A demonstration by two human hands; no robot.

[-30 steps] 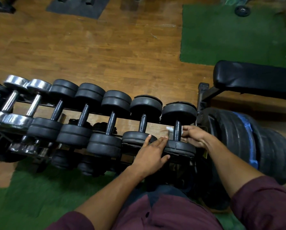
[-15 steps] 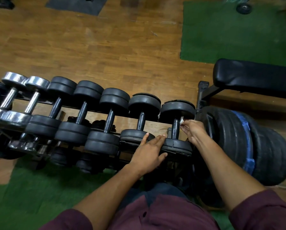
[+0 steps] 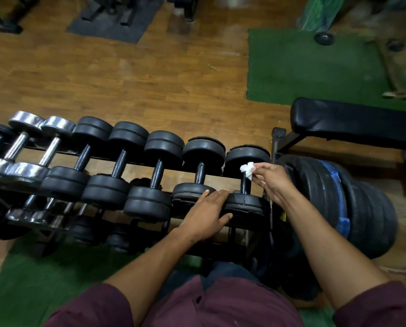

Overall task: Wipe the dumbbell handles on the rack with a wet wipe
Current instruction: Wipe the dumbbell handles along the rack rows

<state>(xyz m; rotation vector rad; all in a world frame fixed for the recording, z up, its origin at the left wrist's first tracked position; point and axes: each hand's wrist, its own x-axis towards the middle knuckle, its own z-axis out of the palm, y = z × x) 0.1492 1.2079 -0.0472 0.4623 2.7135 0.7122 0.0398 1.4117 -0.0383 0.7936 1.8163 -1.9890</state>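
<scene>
Black rubber-plated dumbbell (image 3: 244,182), rightmost on the black metal rack (image 3: 136,161), is steadied at its near plate by the flat, straight-fingered left hand (image 3: 206,213); a crumpled white wet wipe (image 3: 248,169) is pinched by the right hand (image 3: 270,178) against the handle's far end.

Dim warm indoor light; wide-angle bending at edges; top-right corner blurred.

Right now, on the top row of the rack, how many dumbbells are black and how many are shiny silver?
Black dumbbells: 6 (one is cut off at the left edge)
Silver dumbbells: 2
Total: 8
</scene>
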